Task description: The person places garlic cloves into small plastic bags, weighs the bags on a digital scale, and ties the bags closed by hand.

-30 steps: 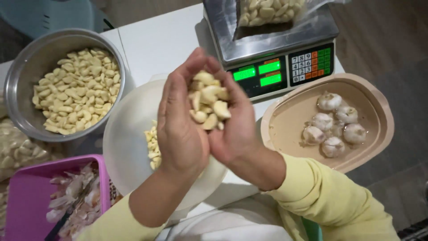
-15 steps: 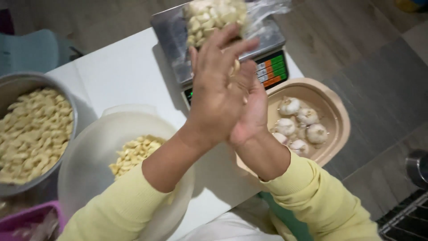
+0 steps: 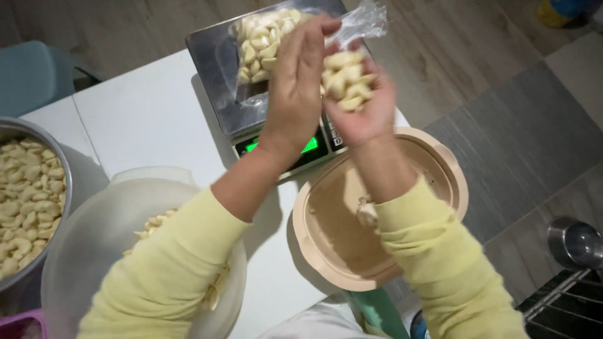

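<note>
Our right hand [image 3: 361, 103] cupped peeled garlic cloves [image 3: 344, 78] just right of the plastic bag [image 3: 264, 41] lying on the scale [image 3: 251, 94]; our left hand [image 3: 300, 75], fingers extended, touched the bag's mouth.

A clear, crinkled plastic bag [image 3: 270, 47] stuffed with pale peeled garlic cloves sits on the steel platform of a grey digital weighing scale [image 3: 220, 81] at the far edge of the white worktop [image 3: 144, 119]. The bag's mouth is open toward the right, its loose transparent end [image 3: 361, 19] standing up and twisted. The scale's front panel faces the person and carries a narrow rectangular screen [image 3: 311, 145] glowing bright green; most of it is hidden behind a forearm, so only two green patches show. Just right of the screen lies a small keypad [image 3: 333, 135] of pale buttons, partly covered too.
</note>
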